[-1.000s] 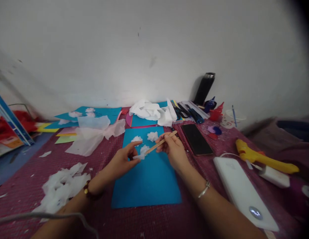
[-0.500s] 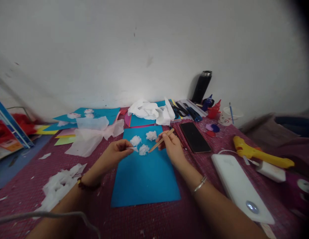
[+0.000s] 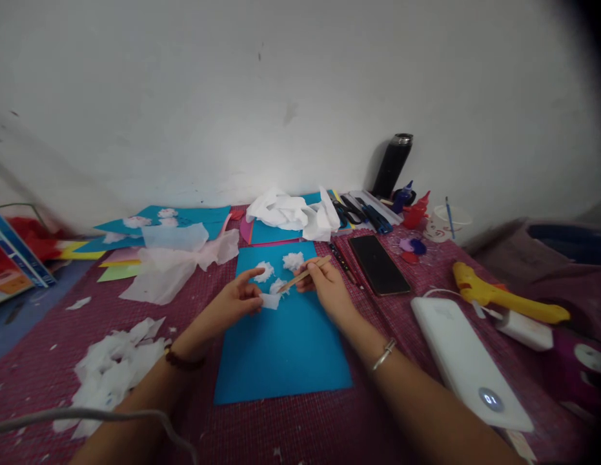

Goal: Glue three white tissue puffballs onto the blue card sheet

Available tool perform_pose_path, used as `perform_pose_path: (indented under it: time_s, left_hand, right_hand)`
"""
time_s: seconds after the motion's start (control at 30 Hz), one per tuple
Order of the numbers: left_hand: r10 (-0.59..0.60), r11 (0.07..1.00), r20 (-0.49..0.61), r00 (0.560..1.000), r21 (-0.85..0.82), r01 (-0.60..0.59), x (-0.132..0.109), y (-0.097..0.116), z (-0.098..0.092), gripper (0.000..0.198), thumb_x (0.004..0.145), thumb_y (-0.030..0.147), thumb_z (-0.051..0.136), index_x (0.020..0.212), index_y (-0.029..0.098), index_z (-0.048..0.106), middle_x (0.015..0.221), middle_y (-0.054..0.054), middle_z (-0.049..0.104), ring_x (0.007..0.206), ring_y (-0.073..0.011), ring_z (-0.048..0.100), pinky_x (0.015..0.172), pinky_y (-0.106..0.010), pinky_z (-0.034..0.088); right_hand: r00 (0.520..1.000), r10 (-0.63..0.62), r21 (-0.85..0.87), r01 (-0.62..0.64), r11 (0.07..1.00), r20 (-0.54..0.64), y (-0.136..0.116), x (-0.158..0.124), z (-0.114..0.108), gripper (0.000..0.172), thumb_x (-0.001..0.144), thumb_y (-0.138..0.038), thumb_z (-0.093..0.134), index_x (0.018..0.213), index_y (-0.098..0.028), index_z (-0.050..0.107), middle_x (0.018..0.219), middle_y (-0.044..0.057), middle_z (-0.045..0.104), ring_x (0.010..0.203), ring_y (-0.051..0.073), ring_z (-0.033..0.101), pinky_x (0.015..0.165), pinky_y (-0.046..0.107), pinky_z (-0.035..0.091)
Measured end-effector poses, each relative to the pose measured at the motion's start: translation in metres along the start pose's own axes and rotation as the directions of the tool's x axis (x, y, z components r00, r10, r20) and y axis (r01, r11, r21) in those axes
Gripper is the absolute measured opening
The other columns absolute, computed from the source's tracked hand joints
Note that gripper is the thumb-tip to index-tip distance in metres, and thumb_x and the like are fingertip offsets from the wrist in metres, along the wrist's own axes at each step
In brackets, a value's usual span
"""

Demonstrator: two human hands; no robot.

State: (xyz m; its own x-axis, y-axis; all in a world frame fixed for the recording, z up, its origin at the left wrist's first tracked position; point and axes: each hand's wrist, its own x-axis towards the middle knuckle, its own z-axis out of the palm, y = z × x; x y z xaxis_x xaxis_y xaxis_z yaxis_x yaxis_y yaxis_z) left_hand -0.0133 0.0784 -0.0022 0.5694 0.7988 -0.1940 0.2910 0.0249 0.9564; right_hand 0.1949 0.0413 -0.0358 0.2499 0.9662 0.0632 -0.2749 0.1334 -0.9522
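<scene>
A blue paper sheet [image 3: 285, 349] lies on the maroon mat in front of me. Three small white tissue tufts [image 3: 293, 260] sit near its far end. My left hand [image 3: 235, 302] pinches a small white tissue piece [image 3: 270, 301] between thumb and fingers, just above the sheet. My right hand [image 3: 324, 289] grips a wooden stick [image 3: 304, 274], and the stick's tip points at the tissue piece beside the nearest tuft.
A black phone [image 3: 379, 263], white power bank [image 3: 467, 363] and yellow glue gun [image 3: 498, 295] lie to the right. Scissors [image 3: 349, 211], a black flask [image 3: 392, 166], bottles and a cup stand by the wall. Crumpled tissue [image 3: 290, 214] and tissue scraps [image 3: 111, 365] lie behind and left.
My left hand has shifted right and brought the tissue piece onto the sheet's near tuft. The stick's tip has moved left to meet it.
</scene>
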Motion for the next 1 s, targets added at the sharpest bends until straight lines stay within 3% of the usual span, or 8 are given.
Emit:
perform_pose_path:
  time_s: [0.07,0.17,0.27,0.37,0.57,0.77,1.0]
  left_hand:
    - [-0.004,0.997,-0.011,1.000,0.073,0.004,0.000,-0.004,0.002,0.072,0.072,0.029,0.062,0.137,0.015,0.034,0.068,0.006,0.054,0.057,-0.0100,0.051,0.055,-0.023,0.040]
    - [0.054,0.973,-0.097,0.994,0.227,-0.031,0.002,-0.012,0.002,0.059,0.071,0.028,0.061,0.126,0.014,0.046,0.068,0.005,0.055,0.058,-0.0108,0.051,0.054,-0.023,0.039]
    - [0.096,0.919,-0.156,0.983,0.393,-0.027,0.004,-0.019,-0.001,0.029,0.071,0.027,0.058,0.097,0.016,0.061,0.069,0.001,0.059,0.062,-0.0133,0.055,0.057,-0.024,0.041]
    - [0.085,0.861,-0.165,0.983,0.508,0.011,0.003,-0.018,-0.004,0.013,0.070,0.027,0.055,0.074,0.017,0.062,0.066,0.000,0.061,0.062,-0.0145,0.056,0.056,-0.024,0.040]
    - [0.049,0.894,-0.168,0.985,0.448,0.032,-0.003,0.007,0.001,0.015,0.068,0.030,0.056,0.069,0.017,0.062,0.062,0.000,0.060,0.058,-0.0133,0.053,0.053,-0.024,0.038]
    - [0.028,0.916,-0.076,0.997,0.401,0.005,0.005,0.020,0.017,0.014,0.068,0.030,0.060,0.064,0.017,0.060,0.056,0.002,0.053,0.052,-0.0110,0.046,0.051,-0.024,0.033]
    - [0.135,0.793,-0.085,0.987,0.606,-0.056,0.031,0.013,0.028,0.013,0.068,0.022,0.057,0.056,0.017,0.054,0.056,0.001,0.055,0.054,-0.0123,0.047,0.050,-0.024,0.031]
  right_hand:
    - [1.000,0.011,0.011,-0.011,1.000,-0.006,-0.001,0.000,-0.001,0.032,0.079,-0.052,0.061,0.079,-0.020,0.058,0.076,0.003,0.069,0.055,0.015,0.064,0.055,0.030,0.056]
    - [1.000,0.016,0.027,-0.016,0.999,-0.001,-0.003,-0.001,-0.003,0.031,0.079,-0.051,0.061,0.080,-0.020,0.058,0.076,0.003,0.069,0.055,0.015,0.063,0.054,0.030,0.056]
    - [1.000,-0.004,0.020,0.004,1.000,-0.013,-0.003,0.000,-0.005,0.029,0.080,-0.049,0.060,0.081,-0.020,0.057,0.077,0.003,0.069,0.056,0.015,0.063,0.054,0.029,0.055]
    - [0.999,-0.021,0.026,0.022,0.999,-0.034,-0.004,0.001,-0.006,0.029,0.080,-0.049,0.059,0.081,-0.020,0.057,0.076,0.003,0.069,0.055,0.014,0.063,0.054,0.028,0.056]
    - [0.995,-0.063,0.001,0.063,0.998,-0.072,-0.011,0.002,-0.008,0.029,0.079,-0.049,0.059,0.081,-0.020,0.056,0.071,0.002,0.067,0.050,0.013,0.060,0.049,0.026,0.053]
    - [0.990,-0.127,-0.116,0.120,0.986,-0.060,-0.014,0.001,-0.008,0.025,0.084,-0.045,0.054,0.082,-0.020,0.057,0.072,0.002,0.066,0.051,0.014,0.058,0.048,0.027,0.051]
    - [0.985,-0.154,-0.128,0.143,0.981,-0.076,-0.017,0.002,-0.009,0.022,0.085,-0.041,0.052,0.082,-0.020,0.056,0.073,0.002,0.066,0.051,0.014,0.058,0.050,0.028,0.051]
